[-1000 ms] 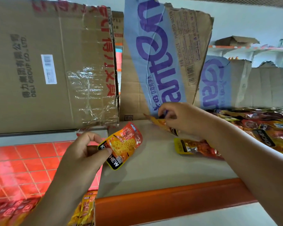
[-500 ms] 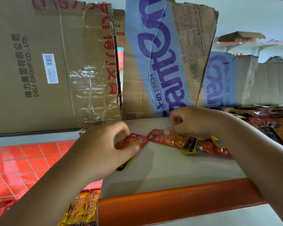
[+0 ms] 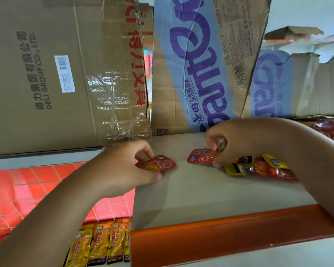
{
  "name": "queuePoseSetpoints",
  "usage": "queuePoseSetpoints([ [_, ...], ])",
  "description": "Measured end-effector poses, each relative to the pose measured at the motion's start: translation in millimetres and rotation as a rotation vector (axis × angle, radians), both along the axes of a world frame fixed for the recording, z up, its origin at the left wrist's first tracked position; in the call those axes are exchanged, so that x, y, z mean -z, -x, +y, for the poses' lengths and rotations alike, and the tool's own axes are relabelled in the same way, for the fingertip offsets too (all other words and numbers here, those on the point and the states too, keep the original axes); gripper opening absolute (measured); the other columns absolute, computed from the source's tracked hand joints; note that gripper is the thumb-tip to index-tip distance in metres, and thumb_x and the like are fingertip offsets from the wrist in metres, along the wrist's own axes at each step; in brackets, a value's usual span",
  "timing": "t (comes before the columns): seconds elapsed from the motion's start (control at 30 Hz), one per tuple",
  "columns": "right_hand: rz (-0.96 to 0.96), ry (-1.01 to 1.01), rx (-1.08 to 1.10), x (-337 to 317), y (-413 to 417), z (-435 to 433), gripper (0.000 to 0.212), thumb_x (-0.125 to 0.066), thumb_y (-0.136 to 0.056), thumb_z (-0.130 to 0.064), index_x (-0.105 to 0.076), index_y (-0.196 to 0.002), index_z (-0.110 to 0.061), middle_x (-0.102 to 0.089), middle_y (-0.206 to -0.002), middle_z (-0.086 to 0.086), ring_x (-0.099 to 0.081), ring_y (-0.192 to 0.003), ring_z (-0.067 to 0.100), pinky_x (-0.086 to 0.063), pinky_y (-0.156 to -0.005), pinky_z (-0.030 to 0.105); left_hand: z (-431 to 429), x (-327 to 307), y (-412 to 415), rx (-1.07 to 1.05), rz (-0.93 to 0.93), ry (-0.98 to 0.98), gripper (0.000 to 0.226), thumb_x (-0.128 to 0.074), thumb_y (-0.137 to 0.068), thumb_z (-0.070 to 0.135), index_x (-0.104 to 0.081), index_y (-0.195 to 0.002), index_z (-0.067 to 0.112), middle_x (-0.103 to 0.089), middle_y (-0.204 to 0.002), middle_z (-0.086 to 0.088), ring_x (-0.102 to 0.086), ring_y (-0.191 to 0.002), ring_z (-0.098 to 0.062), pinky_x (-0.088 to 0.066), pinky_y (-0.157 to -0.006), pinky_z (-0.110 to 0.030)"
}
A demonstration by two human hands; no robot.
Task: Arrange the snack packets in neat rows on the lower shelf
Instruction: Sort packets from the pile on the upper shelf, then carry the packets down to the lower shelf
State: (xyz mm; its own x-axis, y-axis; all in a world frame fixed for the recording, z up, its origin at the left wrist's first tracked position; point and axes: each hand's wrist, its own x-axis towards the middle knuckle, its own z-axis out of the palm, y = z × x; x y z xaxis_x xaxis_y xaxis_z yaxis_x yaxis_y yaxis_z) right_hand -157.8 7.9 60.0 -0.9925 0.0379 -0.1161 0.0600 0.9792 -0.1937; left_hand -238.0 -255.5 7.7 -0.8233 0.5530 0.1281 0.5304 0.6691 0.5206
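The fingers (image 3: 146, 150) of the left hand (image 3: 120, 170) pinch an orange-red packet (image 3: 160, 163) lying flat on the shelf (image 3: 201, 199). The right hand (image 3: 233, 143) pinches a red packet (image 3: 200, 156) near it, the two apart. By the right wrist lie loose packets (image 3: 258, 166), yellow and red, crumpled and touching. A heap (image 3: 326, 128) of packets shows at far right. Cardboard boxes (image 3: 56, 74) stand along the shelf's back. An orange lip (image 3: 220, 234) edges the beige shelf. Below left are red tiles (image 3: 17, 185) and a row of yellow packets (image 3: 100, 243).
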Motion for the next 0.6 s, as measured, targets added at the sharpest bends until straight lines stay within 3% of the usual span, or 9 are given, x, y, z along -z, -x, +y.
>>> queuePoseSetpoints([
  [0.07,0.005,-0.023,0.002,-1,0,-5,0.045,-0.075,-0.050,-0.069,-0.059,-0.085,-0.046,-0.066,-0.096,-0.017,-0.064,-0.092,0.012,-0.059,-0.084,0.046,-8,1,5,0.002,0.013,-0.002,0.034,-0.087,-0.074,0.048,-0.063,-0.097,0.038,-0.067,-0.098,0.019,-0.064,-0.082,-0.005,-0.051,-0.072,-0.032],
  [0.17,0.061,-0.123,0.001,1,-2,-22,0.033,-0.077,-0.066,-0.060,-0.060,-0.085,-0.039,-0.066,-0.096,-0.018,-0.063,-0.090,0.006,-0.055,-0.087,0.041,-22,6,8,0.017,-0.008,-0.043,0.042,-0.084,-0.066,0.060,-0.062,-0.097,0.040,-0.068,-0.093,0.015,-0.066,-0.079,-0.009,-0.054,-0.073,-0.035],
  [0.3,0.107,-0.170,0.005,7,-6,-64,0.029,-0.073,-0.073,-0.061,-0.058,-0.085,-0.039,-0.063,-0.096,-0.020,-0.059,-0.088,0.002,-0.053,-0.085,0.034,-47,15,8,0.030,0.027,-0.160,0.035,-0.088,-0.071,0.047,-0.066,-0.097,0.038,-0.068,-0.091,0.017,-0.062,-0.075,0.003,-0.041,-0.065,-0.026],
  [0.47,0.137,-0.226,0.005,14,-5,-140,0.032,-0.070,-0.078,-0.065,-0.056,-0.088,-0.037,-0.060,-0.090,-0.019,-0.056,-0.081,0.001,-0.046,-0.069,0.028,-111,28,13,0.029,0.077,-0.300,0.033,-0.088,-0.072,0.045,-0.066,-0.096,0.043,-0.070,-0.093,0.027,-0.063,-0.088,0.003,-0.046,-0.069,-0.021],
  [0.6,0.180,-0.310,-0.017,23,7,-210,0.031,-0.069,-0.079,-0.060,-0.058,-0.093,-0.034,-0.060,-0.092,-0.015,-0.055,-0.080,0.002,-0.047,-0.069,0.026,-179,47,24,0.019,0.107,-0.361,0.035,-0.087,-0.074,0.042,-0.066,-0.101,0.045,-0.071,-0.101,0.025,-0.062,-0.089,0.005,-0.044,-0.071,-0.018],
])
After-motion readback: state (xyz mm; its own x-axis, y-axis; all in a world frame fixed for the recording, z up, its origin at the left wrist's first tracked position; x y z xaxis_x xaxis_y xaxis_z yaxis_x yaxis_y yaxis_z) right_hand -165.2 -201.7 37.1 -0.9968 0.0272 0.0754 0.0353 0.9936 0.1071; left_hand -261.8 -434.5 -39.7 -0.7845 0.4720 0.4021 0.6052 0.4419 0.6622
